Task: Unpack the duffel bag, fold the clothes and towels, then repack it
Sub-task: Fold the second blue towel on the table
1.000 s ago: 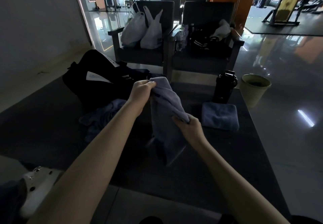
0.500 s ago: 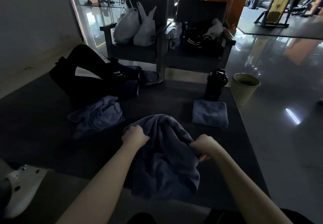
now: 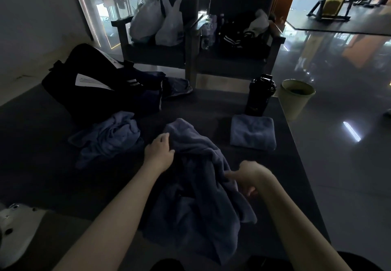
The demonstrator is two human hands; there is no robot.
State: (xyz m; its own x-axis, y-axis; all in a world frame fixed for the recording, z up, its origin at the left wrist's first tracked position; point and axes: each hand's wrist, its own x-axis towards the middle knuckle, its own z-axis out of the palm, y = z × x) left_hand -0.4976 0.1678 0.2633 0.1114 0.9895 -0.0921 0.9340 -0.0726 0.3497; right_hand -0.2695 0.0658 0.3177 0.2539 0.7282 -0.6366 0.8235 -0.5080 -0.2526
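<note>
A crumpled blue-grey towel (image 3: 196, 188) lies bunched on the dark tabletop (image 3: 38, 148), its near end hanging over the tabletop's front edge toward the person. The left hand (image 3: 159, 154) rests on the towel's far left part with the fingers curled loosely against the cloth — whether that grip has actually closed on a fold, I cannot tell. The right hand (image 3: 247, 177) sits at the towel's right edge, thumb and forefinger pinched on a ridge of the fabric, the other fingers tucked under and a little blurred.

Taking that towel as the mark: just left of it lies a second rumpled towel (image 3: 110, 137), a loose heap apart from the hands. Beyond that heap, further left and back, the black duffel bag (image 3: 91, 84) stands on the tabletop with a white paper tag on its side and dark clothing (image 3: 175, 86) spilling from its open end. To the right of the held towel, a folded towel (image 3: 252, 133) lies flat and square, well clear of it, and just behind this stands a black shaker bottle (image 3: 260, 95), upright. Off the tabletop's right edge a pale green bin (image 3: 296, 99) stands on the glossy floor. Behind everything — two dark armchairs, the left one (image 3: 156, 44) carrying white plastic bags (image 3: 158, 21).
</note>
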